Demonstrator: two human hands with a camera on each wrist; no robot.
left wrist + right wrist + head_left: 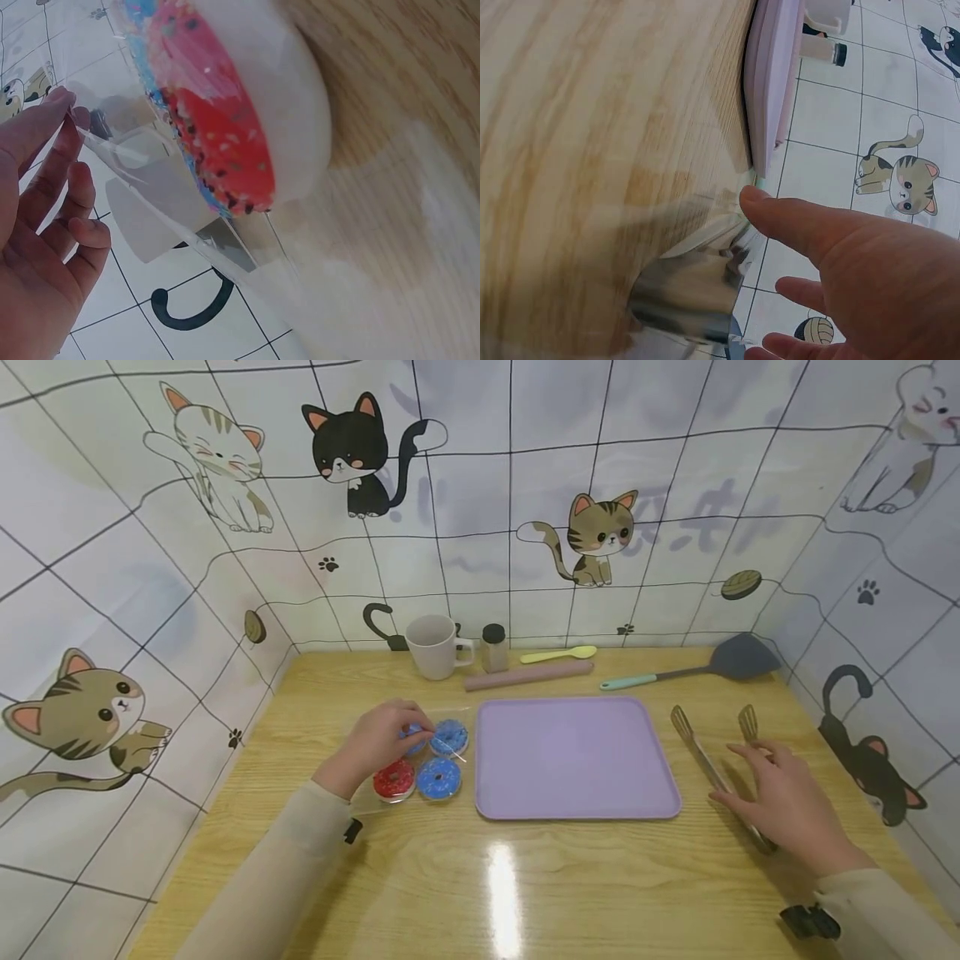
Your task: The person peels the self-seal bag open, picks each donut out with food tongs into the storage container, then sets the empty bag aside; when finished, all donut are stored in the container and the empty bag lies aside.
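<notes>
My left hand [382,739] pinches the edge of a clear plastic bag [191,240] between thumb and fingertips. Inside or under that film lie toy donuts: a red donut [393,780], a blue donut [439,778], another blue donut [451,737] and one partly hidden behind my fingers. On the right, my right hand [787,797] hovers over metal tongs [708,768], its thumb and fingers spread on either side of them. The tongs lie on the table with their arms apart. In the right wrist view their rounded metal end [690,292] shows below the thumb.
A purple tray [577,760] lies between the hands. Along the back stand a mug [431,647] and a black-capped jar [494,649], with a yellow spoon [558,655], a pinkish rod [528,676] and a dark spatula [742,657]. Cat-patterned cloth walls enclose the wooden table [420,885].
</notes>
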